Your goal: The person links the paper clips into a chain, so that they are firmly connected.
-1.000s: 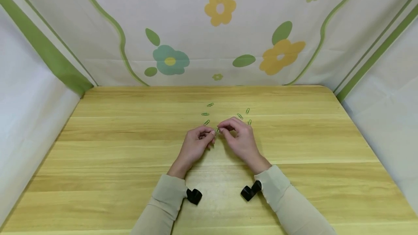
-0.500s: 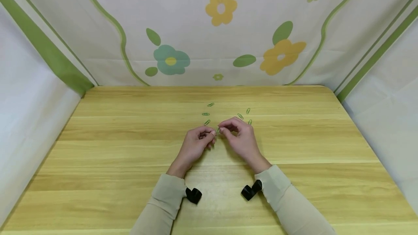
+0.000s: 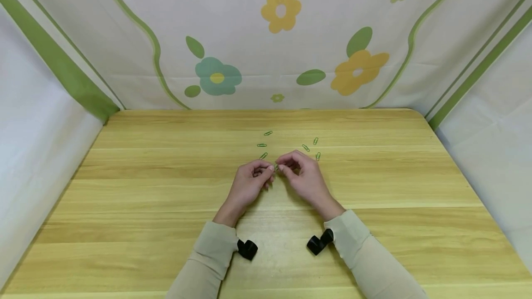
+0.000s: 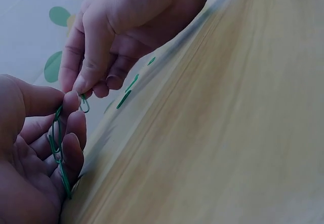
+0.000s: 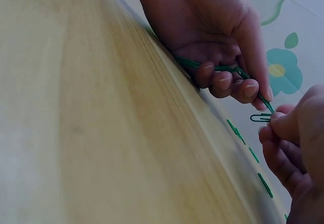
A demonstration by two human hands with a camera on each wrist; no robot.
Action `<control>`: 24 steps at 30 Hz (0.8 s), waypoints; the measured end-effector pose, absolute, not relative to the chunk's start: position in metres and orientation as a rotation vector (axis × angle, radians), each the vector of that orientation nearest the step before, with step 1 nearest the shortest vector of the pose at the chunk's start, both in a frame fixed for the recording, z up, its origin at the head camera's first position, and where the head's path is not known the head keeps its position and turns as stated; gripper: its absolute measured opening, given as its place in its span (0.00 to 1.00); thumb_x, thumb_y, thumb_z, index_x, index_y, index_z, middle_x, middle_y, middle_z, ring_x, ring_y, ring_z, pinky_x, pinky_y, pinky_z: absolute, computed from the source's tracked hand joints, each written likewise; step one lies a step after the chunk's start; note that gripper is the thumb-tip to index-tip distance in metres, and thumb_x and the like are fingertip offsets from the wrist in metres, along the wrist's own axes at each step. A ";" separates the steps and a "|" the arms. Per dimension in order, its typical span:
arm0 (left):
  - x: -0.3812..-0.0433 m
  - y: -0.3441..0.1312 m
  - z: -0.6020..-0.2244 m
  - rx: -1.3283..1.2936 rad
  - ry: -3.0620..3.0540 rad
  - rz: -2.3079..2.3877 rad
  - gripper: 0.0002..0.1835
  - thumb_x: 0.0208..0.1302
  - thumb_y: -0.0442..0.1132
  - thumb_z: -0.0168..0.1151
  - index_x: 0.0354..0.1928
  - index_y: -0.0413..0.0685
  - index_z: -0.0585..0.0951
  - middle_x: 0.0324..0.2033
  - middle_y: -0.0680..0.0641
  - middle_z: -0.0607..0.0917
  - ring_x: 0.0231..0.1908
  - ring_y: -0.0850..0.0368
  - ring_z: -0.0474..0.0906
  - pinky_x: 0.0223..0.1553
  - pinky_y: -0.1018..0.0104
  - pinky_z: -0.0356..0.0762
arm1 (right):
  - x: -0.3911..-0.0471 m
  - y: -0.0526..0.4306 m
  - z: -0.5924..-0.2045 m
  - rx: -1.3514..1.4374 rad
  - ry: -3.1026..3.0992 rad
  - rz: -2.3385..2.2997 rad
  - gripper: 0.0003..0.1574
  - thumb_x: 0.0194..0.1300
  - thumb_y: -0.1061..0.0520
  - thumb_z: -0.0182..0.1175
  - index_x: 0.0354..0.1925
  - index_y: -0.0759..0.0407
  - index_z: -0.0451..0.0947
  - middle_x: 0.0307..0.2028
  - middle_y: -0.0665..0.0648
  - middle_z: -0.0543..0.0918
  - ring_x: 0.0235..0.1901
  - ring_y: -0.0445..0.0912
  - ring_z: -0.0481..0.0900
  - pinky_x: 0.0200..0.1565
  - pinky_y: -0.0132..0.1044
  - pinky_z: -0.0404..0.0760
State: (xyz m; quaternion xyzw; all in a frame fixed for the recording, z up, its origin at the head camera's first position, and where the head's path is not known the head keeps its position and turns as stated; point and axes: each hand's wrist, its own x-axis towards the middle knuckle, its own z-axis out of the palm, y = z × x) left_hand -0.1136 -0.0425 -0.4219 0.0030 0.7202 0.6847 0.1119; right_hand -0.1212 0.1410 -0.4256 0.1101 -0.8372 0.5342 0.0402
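My left hand [image 3: 249, 181] pinches the end of a short chain of linked green paper clips [image 5: 187, 62] between thumb and index finger. The rest of the chain lies along its curled fingers, as the left wrist view shows. Just to the right, my right hand [image 3: 306, 175] pinches a single green paper clip [image 5: 259, 120] by thumb and forefinger. One loop of that clip sticks out from the fingertips, right at the chain's end. The fingertips of both hands nearly meet above the table.
Beyond the left hand lie three loose green paper clips [image 3: 262, 145] on the wooden table [image 3: 145, 197]. Another group of three, including a slanted paper clip [image 3: 305, 148], lies beyond the right hand. A white flowered curtain [image 3: 249, 36] stands behind the far edge.
My right hand's fingertips have shifted slightly left, closer to the left hand's, and its fingers have changed their hold a little. The left hand and the loose clips stay put.
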 end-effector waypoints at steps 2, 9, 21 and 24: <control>-0.114 -0.042 -0.422 0.006 2.115 2.017 0.08 0.79 0.36 0.64 0.47 0.38 0.87 0.35 0.39 0.88 0.29 0.56 0.79 0.33 0.69 0.80 | -0.121 0.141 -0.426 0.324 -2.583 1.666 0.12 0.71 0.66 0.69 0.49 0.54 0.87 0.41 0.54 0.88 0.40 0.46 0.83 0.44 0.33 0.84; -0.114 -0.042 -0.422 0.009 2.118 2.036 0.08 0.80 0.36 0.63 0.48 0.39 0.87 0.35 0.37 0.87 0.30 0.54 0.80 0.33 0.68 0.80 | -0.123 0.142 -0.429 0.346 -2.617 1.727 0.15 0.68 0.64 0.72 0.52 0.56 0.86 0.43 0.56 0.88 0.41 0.47 0.85 0.46 0.34 0.86; -0.112 -0.043 -0.422 -0.004 2.125 2.020 0.09 0.79 0.38 0.64 0.48 0.40 0.87 0.35 0.39 0.88 0.30 0.55 0.80 0.34 0.68 0.81 | -0.125 0.143 -0.431 0.340 -2.645 1.641 0.07 0.69 0.60 0.74 0.45 0.56 0.89 0.43 0.54 0.89 0.38 0.45 0.84 0.43 0.32 0.85; -0.112 -0.045 -0.422 -0.027 2.102 2.031 0.09 0.79 0.38 0.64 0.48 0.40 0.87 0.35 0.40 0.87 0.30 0.56 0.80 0.35 0.68 0.82 | -0.125 0.144 -0.431 0.282 -2.628 1.703 0.06 0.71 0.59 0.72 0.46 0.55 0.88 0.44 0.55 0.89 0.39 0.46 0.85 0.43 0.32 0.85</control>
